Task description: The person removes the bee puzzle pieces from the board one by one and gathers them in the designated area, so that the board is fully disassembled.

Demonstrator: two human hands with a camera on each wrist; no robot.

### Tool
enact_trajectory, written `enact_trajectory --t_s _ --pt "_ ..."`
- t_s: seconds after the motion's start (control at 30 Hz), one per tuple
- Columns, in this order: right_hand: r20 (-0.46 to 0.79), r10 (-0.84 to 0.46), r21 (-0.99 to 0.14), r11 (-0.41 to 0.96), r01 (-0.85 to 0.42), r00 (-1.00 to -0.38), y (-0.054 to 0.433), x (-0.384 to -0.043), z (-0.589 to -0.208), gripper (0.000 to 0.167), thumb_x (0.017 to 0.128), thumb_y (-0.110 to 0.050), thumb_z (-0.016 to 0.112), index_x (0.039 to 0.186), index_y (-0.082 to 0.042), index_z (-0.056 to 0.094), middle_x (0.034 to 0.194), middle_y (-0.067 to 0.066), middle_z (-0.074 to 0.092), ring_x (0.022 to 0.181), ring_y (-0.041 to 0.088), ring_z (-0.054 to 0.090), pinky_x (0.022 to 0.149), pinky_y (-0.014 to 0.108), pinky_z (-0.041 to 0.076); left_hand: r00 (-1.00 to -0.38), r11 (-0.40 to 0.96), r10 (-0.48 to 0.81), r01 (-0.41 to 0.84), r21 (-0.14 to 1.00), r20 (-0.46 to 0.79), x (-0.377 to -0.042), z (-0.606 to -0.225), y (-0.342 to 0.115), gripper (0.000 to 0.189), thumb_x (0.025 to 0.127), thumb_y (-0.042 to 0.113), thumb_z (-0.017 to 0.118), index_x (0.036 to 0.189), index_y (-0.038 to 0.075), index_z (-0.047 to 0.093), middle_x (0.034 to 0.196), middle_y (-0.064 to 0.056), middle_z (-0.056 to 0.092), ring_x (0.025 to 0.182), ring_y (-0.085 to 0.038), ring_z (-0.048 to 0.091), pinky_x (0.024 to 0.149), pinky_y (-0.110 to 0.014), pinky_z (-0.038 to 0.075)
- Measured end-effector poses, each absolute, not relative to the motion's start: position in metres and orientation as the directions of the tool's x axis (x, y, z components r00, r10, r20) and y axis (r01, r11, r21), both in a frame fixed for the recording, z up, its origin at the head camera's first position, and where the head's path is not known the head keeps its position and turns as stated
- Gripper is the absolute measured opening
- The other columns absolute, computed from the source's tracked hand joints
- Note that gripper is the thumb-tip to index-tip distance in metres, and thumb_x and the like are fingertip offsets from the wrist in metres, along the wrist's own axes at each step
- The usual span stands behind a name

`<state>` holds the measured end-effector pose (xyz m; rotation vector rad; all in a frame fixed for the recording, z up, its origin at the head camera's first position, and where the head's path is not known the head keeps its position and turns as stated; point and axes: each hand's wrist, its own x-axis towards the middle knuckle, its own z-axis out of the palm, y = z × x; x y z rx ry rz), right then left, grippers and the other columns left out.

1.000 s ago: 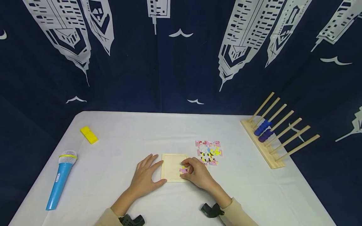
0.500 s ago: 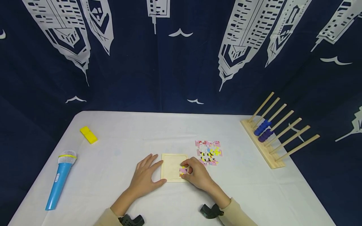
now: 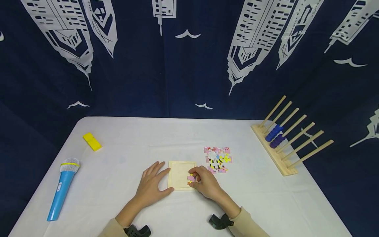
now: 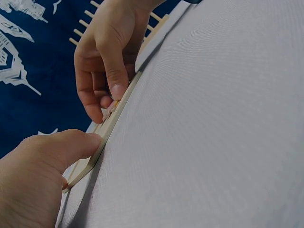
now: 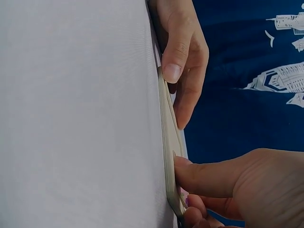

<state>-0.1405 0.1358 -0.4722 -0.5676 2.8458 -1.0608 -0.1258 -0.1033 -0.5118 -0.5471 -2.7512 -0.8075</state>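
A shallow wooden puzzle tray (image 3: 179,189) lies in front of me on the white table. At its lower right corner my right hand (image 3: 206,183) pinches a pink puzzle piece (image 3: 190,179) between thumb and fingers, partly covering it. My left hand (image 3: 151,187) rests at the tray's left side, thumb on the near corner and fingers spread straight along the edge. In the left wrist view the right thumb (image 4: 116,85) presses close over the tray's rim. Just beyond the right hand, several pink, yellow and black puzzle pieces (image 3: 219,160) lie in rows.
At the right stands a wooden peg stand (image 3: 273,151) with blue beads (image 3: 274,133) and purple beads (image 3: 277,141). To the left lie a blue toy microphone (image 3: 61,194) and a yellow block (image 3: 92,142). A dark blue patterned cloth (image 3: 148,75) hangs behind the table.
The view shifts very slightly. Both hands stay in place, the right one still pinching the puzzle piece at the tray's corner.
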Motion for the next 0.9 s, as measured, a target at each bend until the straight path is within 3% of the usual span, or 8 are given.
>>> enact_trajectory --t_s 0.33,0.63,0.9 --pt "0.178 -0.317 -0.662 0.662 -0.351 -0.932 0.135 -0.141 -0.476 0.029 0.069 0.001 0.083 0.094 -0.009 0.070 0.081 -0.003 0.055 0.074 0.010 0.053 0.066 0.019 0.046 -0.907 0.782 0.290 0.409 0.471 0.307 -0.126 -0.512 -0.103 0.069 0.073 0.048 0.078 0.131 0.014 0.062 0.148 -0.012 0.048 0.142 -0.036 0.034 0.110 -0.058 0.030" --pt "0.162 -0.377 -0.752 0.551 -0.361 -0.912 0.137 -0.142 -0.472 0.017 0.082 0.005 0.071 0.090 -0.010 0.069 0.077 -0.001 0.061 0.067 0.004 0.051 0.059 0.018 0.046 -0.905 0.779 0.289 0.411 0.473 0.312 -0.125 -0.511 -0.103 0.069 0.073 0.048 0.078 0.131 0.013 0.062 0.148 -0.013 0.048 0.142 -0.036 0.035 0.110 -0.058 0.030" --pt "0.075 -0.340 -0.821 0.513 -0.252 -0.938 0.153 -0.148 -0.459 0.016 0.090 0.004 0.061 0.099 -0.007 0.069 0.083 0.005 0.061 0.062 0.008 0.050 0.053 0.018 0.043 -0.906 0.775 0.292 0.412 0.479 0.307 -0.125 -0.512 -0.102 0.070 0.073 0.047 0.079 0.131 0.012 0.062 0.148 -0.014 0.047 0.142 -0.037 0.033 0.110 -0.060 0.029"
